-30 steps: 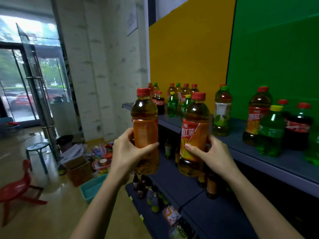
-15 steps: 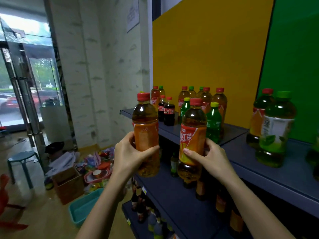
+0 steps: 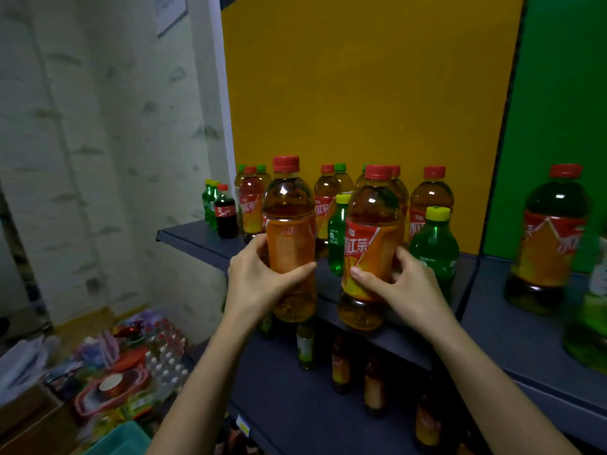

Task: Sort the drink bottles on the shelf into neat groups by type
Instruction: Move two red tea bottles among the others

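1. Amber tea, red caps and orange labels on both held bottles. The left hand (image 3: 259, 284) wraps the left tea bottle (image 3: 290, 231) at the label, with the thumb across the front and the fingers curled behind.
2. The right hand (image 3: 404, 284) clamps the right tea bottle (image 3: 372, 244) low on its label, thumb in front and fingers curled round the back. The print faces the camera.
3. Both bottles are upright, side by side but apart, at the front edge of the top shelf (image 3: 203, 238). Can't tell if the bases touch it.
4. The lower shelf (image 3: 279, 389) under the hands has small amber and dark bottles standing loose.
5. A green soda bottle (image 3: 433, 244) with a yellow cap stands just behind the right hand. A slimmer green bottle (image 3: 337, 238) shows between the held pair.
6. Back row: red-capped tea bottles (image 3: 432, 198) mixed with green-capped ones against the yellow panel (image 3: 361, 77). A cola bottle (image 3: 226, 213) stands at the left end.
7. Far right: a big tea bottle (image 3: 551, 238) stands in front of the green panel (image 3: 565, 93).
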A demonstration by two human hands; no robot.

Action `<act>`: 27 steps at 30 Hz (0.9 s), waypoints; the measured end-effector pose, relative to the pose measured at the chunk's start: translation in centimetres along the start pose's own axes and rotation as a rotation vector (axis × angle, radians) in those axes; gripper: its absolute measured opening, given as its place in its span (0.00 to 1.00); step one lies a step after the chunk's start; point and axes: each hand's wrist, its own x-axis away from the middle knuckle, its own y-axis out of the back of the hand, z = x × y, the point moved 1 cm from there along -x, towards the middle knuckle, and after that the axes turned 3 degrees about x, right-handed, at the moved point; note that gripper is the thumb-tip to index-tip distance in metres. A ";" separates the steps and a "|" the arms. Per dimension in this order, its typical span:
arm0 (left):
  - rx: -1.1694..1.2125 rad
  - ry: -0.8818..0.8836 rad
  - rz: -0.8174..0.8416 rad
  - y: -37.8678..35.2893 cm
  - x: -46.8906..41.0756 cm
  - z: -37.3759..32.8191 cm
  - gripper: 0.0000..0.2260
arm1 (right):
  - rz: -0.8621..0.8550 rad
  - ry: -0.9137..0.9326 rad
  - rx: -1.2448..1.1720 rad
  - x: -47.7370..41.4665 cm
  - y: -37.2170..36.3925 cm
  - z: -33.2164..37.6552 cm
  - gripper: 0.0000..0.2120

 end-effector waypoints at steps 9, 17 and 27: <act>0.167 -0.101 0.311 -4.4 -8.0 5.1 0.28 | -0.333 -0.170 0.162 -2.7 -3.0 -0.2 0.30; 0.280 -0.118 0.430 -7.6 -9.6 7.9 0.30 | -0.507 -0.297 0.369 -4.0 -5.0 -0.1 0.28; 0.243 -0.159 0.434 -9.3 -9.2 9.1 0.39 | -0.592 -0.336 0.458 -5.3 -6.2 -1.1 0.34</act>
